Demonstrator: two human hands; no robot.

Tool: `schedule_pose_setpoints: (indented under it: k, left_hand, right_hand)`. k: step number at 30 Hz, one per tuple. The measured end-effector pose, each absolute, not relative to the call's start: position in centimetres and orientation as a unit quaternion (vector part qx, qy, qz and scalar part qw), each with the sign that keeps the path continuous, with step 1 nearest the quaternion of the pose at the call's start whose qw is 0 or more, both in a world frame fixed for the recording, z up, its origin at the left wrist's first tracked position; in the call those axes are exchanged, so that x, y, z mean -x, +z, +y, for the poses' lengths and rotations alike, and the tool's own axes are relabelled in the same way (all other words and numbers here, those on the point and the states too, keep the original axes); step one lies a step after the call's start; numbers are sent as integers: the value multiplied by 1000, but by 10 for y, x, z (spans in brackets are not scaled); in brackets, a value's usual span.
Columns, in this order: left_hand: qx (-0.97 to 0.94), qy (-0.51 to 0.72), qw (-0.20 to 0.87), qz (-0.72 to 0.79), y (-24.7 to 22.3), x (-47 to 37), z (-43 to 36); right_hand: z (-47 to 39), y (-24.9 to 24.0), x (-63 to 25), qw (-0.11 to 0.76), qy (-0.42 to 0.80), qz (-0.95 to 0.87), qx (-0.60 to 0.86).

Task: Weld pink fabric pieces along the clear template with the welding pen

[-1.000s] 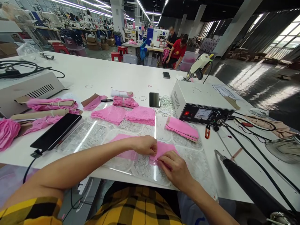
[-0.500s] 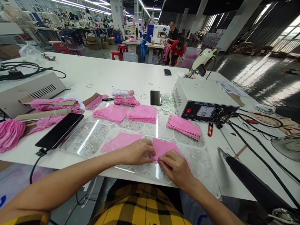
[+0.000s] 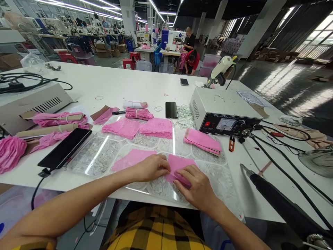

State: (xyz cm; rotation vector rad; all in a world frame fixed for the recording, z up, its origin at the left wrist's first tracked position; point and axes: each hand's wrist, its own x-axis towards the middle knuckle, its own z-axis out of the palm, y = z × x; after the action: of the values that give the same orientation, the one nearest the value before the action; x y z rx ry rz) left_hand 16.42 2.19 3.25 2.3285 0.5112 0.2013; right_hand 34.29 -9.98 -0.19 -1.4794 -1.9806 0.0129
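Note:
A pink fabric piece lies on the clear plastic mat, between my two hands. My left hand pinches its left edge, fingers bent together. On the right part of the fabric rests my right hand, its thumb apart from its fingers and a fold of pink beneath them. Another pink piece lies flat beyond my left forearm. Two pink stacks, one at the left and one with a lacy edge, sit farther back. A folded pink bundle lies to the right.
A grey control box stands at the right, with a black-handled tool and cables nearer me. Orange snips lie beside the mat. Phones, tied pink bundles and another box also occupy the table.
My right hand has opened from its pinch at the fabric's near edge and now lies over the cloth. My left hand has moved slightly away from me. The view has shifted slightly.

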Motion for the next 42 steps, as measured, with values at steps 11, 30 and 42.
schedule_pose_setpoints:
  k: [11, 30, 42]
  left_hand:
    - [-850, 113, 457, 238, 32, -159, 19]
    - [-549, 213, 718, 372, 31, -86, 60]
    - [-651, 238, 580, 428, 10, -75, 58]
  right_hand:
    - [-112, -6, -392, 322, -3, -701, 637]
    - [6, 49, -250, 273, 95, -878, 381]
    - [-13, 25, -310, 197, 121, -715, 660]
